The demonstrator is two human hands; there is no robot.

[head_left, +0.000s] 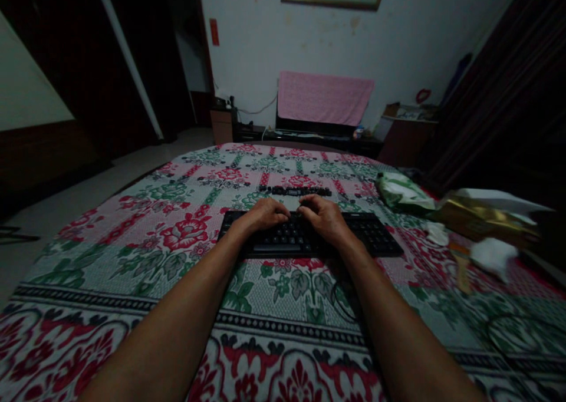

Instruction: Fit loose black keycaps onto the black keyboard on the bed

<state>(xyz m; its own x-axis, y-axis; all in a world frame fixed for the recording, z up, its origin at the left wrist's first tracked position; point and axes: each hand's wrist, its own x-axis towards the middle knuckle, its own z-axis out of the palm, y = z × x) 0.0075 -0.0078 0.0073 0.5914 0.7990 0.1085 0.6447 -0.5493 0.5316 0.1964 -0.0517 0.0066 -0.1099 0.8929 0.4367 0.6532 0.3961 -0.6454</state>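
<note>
A black keyboard (283, 247) lies flat on the patterned cloth in front of me, its number pad to the right. My left hand (265, 214) rests over the keyboard's upper left part, thumb and fingers bent close together near the top row. Opposite it, my right hand (325, 216) reaches over the upper middle, with thumb and forefinger pinched; a small dark bit shows at their tips, too small to name. What the left fingertips hold, if anything, is hidden. Just beyond the keyboard, several loose black keycaps (300, 191) lie in a row.
A floral cloth (177, 266) covers the table. To the right are a green tissue pack (404, 191), a gold box (486, 218), a brush (462, 269) and crumpled white tissue (493, 256). A dark cable (342, 302) runs by my right forearm.
</note>
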